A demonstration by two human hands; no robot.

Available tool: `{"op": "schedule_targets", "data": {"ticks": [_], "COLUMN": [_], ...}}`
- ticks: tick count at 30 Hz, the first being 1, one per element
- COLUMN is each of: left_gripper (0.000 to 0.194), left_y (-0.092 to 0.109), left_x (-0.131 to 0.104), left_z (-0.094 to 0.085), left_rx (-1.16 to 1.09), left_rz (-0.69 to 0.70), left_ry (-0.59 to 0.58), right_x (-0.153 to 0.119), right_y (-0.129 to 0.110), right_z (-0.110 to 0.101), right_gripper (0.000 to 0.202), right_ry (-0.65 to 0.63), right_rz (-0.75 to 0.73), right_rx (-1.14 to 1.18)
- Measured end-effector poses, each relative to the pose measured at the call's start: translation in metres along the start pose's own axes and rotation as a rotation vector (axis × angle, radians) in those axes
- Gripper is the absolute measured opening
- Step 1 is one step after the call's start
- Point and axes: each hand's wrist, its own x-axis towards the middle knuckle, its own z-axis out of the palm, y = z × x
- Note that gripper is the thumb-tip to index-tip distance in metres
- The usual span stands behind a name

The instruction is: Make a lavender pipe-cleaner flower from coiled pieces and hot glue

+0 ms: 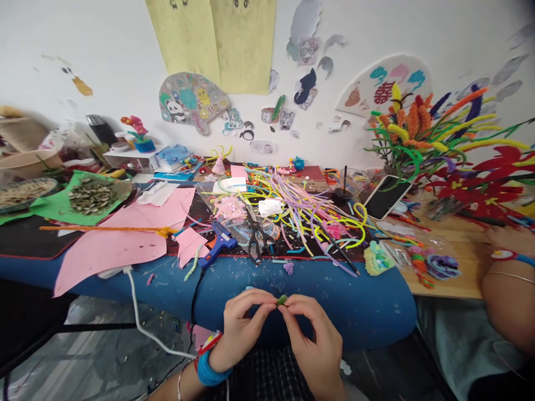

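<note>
My left hand [246, 323] and my right hand [313, 340] meet in front of the blue table edge. Between their fingertips is a small green piece [282, 299], pinched from both sides and partly covered by the fingers. Just beyond the hands, a small purple piece [288, 268] lies on the blue cover [355, 295]. Black scissors [256, 242] and a blue glue gun [219, 244] rest farther back. Behind them spreads a pile of pastel pipe cleaners [296, 206].
Pink paper [121, 245] and a green sheet with seeds [121, 192] lie at the left. A phone [387, 196] leans before colourful pipe-cleaner flowers [418, 128]. Another person's arm [507, 295] is at the right. A white cable [140, 317] hangs off the front edge.
</note>
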Motion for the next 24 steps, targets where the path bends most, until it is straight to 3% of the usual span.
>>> {"op": "schedule_targets", "data": {"ticks": [2, 5, 7, 9, 13, 18, 24], "left_gripper": [0.018, 0.023, 0.022, 0.02, 0.019, 0.025, 0.019], "left_y": [0.004, 0.011, 0.013, 0.014, 0.011, 0.013, 0.015], "left_x": [0.006, 0.02, 0.029, 0.034, 0.03, 0.018, 0.015], "left_z": [-0.003, -0.01, -0.015, -0.017, -0.011, 0.001, -0.003], "left_rx": [-0.07, -0.293, -0.397, -0.451, -0.548, -0.663, -0.734], "left_rz": [-0.157, -0.442, -0.561, -0.637, -0.713, -0.791, -0.779], "left_ry": [-0.079, -0.307, -0.434, -0.486, -0.392, -0.273, -0.267], "right_x": [0.001, 0.006, 0.012, 0.018, 0.022, 0.015, 0.01], "right_y": [0.001, 0.002, 0.002, 0.002, 0.001, 0.005, 0.009], "right_z": [-0.002, -0.009, -0.015, -0.019, -0.022, -0.019, -0.017], "right_gripper": [0.019, 0.018, 0.019, 0.02, 0.023, 0.021, 0.02], "right_ry": [-0.02, -0.118, -0.192, -0.254, -0.28, -0.115, -0.054], "right_rz": [0.035, 0.086, 0.085, 0.051, -0.088, -0.278, -0.264], "right_rx": [0.009, 0.058, 0.078, 0.076, 0.037, -0.105, -0.233]}}
